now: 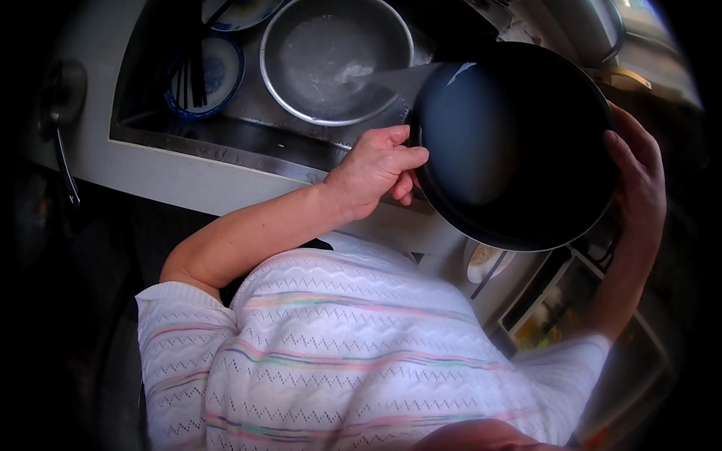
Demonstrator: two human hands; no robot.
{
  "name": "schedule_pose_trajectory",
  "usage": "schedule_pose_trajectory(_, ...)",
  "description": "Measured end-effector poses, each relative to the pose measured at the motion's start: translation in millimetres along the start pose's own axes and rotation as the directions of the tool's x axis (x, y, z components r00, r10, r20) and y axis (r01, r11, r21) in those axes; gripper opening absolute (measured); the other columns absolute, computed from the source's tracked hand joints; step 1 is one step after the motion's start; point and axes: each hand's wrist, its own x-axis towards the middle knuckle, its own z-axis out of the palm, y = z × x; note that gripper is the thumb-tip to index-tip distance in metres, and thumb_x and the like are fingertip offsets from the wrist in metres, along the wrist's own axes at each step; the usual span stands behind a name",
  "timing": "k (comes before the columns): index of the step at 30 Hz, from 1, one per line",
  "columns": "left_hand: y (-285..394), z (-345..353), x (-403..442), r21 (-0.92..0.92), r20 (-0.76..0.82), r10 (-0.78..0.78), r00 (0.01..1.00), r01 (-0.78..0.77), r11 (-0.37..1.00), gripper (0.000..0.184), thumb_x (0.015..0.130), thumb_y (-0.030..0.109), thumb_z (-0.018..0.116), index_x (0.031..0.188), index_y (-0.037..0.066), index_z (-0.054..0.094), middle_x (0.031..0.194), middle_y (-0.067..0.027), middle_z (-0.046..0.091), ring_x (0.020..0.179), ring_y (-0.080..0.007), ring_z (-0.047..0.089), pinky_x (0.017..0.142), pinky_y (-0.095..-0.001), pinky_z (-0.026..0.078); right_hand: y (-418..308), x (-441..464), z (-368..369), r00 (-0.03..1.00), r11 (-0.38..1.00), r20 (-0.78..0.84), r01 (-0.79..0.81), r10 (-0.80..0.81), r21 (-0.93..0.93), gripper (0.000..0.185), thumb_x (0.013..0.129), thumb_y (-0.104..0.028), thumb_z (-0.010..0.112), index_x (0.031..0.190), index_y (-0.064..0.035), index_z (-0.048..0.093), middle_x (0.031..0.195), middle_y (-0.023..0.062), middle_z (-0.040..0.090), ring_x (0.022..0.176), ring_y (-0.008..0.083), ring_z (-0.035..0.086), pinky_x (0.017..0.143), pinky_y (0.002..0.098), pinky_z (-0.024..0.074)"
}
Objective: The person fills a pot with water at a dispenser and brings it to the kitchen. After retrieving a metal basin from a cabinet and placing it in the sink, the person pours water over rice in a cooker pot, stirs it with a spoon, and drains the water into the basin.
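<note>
A wide black pan (519, 150) is held up between my two hands at the right of the sink, tilted to the left. Water (402, 79) streams from its left rim into a round metal basin (301, 107) in the sink. My left hand (380, 169) grips the pan's near left rim, thumb on top and the other fingers curled below. On the opposite side, my right hand (638, 165) clasps the right rim with its thumb up; its other fingers are largely hidden behind the pan.
Left in the sink (278, 144), a blue-rimmed bowl (235, 83) has dark sticks across it. Another plate (244, 16) lies behind. A long-handled utensil (66, 173) is at the far left on the pale counter (177, 169). A small dish (480, 259) shows below the pan.
</note>
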Motion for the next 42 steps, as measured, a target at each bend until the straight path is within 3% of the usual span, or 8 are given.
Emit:
schedule_pose_trajectory(10,0,-3,2,-0.04,0.018,-0.057,0.998,0.058,0.998,0.017,0.085,0.011,0.051,0.1,0.003,0.053,0.077,-0.0034,0.058,0.042,-0.0051,0.042,0.047,-0.0238,0.043,-7,1,-3,1.0,0.994,-0.006,-0.013,0.013,-0.108,0.043,0.084,-0.021,0.061,0.119,0.0006,0.051,0.071,-0.0009,0.06,0.04,-0.0019,0.044,0.03,0.0125,0.028)
schedule_pose_trajectory(42,-2,-3,-13,-0.066,0.094,-0.052,0.994,0.058,0.996,0.012,0.087,0.011,0.05,0.096,0.003,0.054,0.079,-0.0037,0.06,0.042,-0.0037,0.04,0.045,-0.0218,0.044,-26,-24,4,0.999,0.998,-0.012,0.033,-0.034,-0.047,0.043,0.084,-0.023,0.062,0.118,0.0017,0.05,0.074,0.0011,0.062,0.041,-0.0007,0.048,0.03,0.0123,0.0321)
